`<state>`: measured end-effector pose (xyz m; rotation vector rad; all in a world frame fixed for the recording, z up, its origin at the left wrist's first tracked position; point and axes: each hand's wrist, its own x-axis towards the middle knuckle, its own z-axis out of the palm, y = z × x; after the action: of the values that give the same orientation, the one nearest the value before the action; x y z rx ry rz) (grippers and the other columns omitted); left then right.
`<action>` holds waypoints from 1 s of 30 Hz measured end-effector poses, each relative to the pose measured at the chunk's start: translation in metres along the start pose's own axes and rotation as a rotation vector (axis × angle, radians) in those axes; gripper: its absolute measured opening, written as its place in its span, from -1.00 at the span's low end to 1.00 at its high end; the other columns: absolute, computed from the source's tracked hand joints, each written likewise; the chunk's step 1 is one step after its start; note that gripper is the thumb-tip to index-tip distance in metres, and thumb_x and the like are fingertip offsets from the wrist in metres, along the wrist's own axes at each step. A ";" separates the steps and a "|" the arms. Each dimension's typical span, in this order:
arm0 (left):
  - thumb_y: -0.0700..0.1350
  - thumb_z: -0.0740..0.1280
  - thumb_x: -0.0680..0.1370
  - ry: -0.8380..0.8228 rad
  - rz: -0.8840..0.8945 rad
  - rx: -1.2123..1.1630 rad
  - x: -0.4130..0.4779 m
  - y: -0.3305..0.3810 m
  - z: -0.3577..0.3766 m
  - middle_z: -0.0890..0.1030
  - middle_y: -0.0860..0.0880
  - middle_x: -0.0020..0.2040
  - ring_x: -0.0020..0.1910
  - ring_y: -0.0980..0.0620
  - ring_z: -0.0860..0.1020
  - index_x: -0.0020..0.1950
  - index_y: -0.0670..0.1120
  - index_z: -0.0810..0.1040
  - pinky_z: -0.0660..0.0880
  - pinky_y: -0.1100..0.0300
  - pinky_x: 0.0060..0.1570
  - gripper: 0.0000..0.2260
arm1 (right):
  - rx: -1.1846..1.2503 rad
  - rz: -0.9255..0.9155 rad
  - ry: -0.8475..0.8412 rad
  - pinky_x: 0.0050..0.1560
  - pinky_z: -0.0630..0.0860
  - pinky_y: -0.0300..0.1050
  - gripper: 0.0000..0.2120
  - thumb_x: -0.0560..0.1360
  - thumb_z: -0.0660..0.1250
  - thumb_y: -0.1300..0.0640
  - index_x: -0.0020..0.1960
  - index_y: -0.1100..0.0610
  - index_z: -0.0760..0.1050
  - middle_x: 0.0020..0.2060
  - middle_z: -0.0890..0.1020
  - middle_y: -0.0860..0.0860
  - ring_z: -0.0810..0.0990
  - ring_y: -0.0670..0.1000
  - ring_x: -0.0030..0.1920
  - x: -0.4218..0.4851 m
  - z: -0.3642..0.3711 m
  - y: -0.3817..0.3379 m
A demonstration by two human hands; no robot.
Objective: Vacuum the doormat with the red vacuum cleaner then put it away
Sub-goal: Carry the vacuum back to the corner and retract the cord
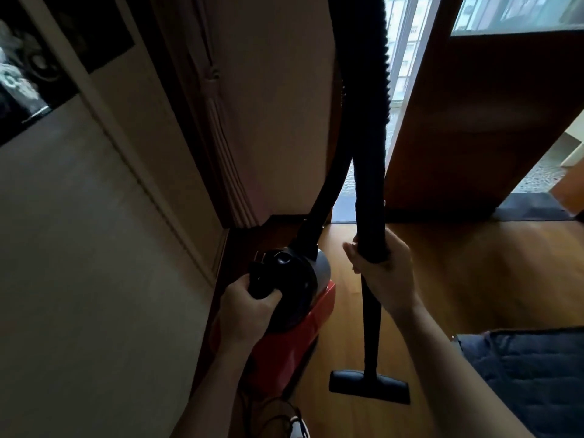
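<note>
The red vacuum cleaner with its black top hangs tilted beside the left wall, above the wooden floor. My left hand grips the black handle on its top. My right hand is curled round the black hose and wand, which loops up out of view and back down to the vacuum body. The black floor nozzle hangs at the wand's lower end, near the floor. A dark doormat lies at the doorway threshold, partly behind the open door.
A white wall with a dark skirting board runs close on the left. An open brown wooden door stands at right, with bright windows beyond. A dark blue quilted garment shows at lower right. A cord lies by a shoe below.
</note>
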<state>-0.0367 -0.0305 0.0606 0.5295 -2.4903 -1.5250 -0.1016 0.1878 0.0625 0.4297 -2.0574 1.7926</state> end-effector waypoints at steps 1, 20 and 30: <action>-0.23 0.51 0.40 -0.006 -0.004 0.004 0.019 0.002 0.004 0.55 0.08 -0.49 -0.47 0.17 0.56 -0.41 -0.01 0.52 0.45 0.27 -0.48 -0.74 | -0.007 0.007 0.008 -0.33 0.58 0.00 -0.65 0.47 0.46 -0.13 -0.08 0.17 0.53 -0.30 0.59 0.02 0.61 0.12 -0.32 0.015 0.003 0.007; -0.23 0.49 0.42 0.026 -0.081 -0.022 0.281 0.064 0.135 0.65 0.09 -0.32 -0.30 0.18 0.63 -0.29 0.09 0.59 0.58 0.22 -0.29 -0.77 | -0.064 0.133 -0.008 -0.33 0.59 0.26 -0.82 0.49 0.48 0.31 -0.14 0.11 0.51 -0.31 0.58 0.08 0.59 0.15 -0.37 0.274 -0.011 0.178; -0.28 0.50 0.38 0.136 -0.179 0.001 0.410 0.092 0.223 0.63 0.25 -0.38 -0.35 0.22 0.62 -0.35 0.08 0.57 0.48 0.29 -0.38 -0.73 | -0.051 0.218 -0.049 -0.37 0.52 0.31 -0.77 0.43 0.54 0.18 -0.22 0.14 0.48 -0.38 0.53 0.26 0.52 0.32 -0.37 0.439 -0.031 0.286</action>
<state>-0.5066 0.0331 0.0246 0.8474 -2.3963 -1.4918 -0.6185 0.2664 0.0226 0.2445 -2.2534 1.8615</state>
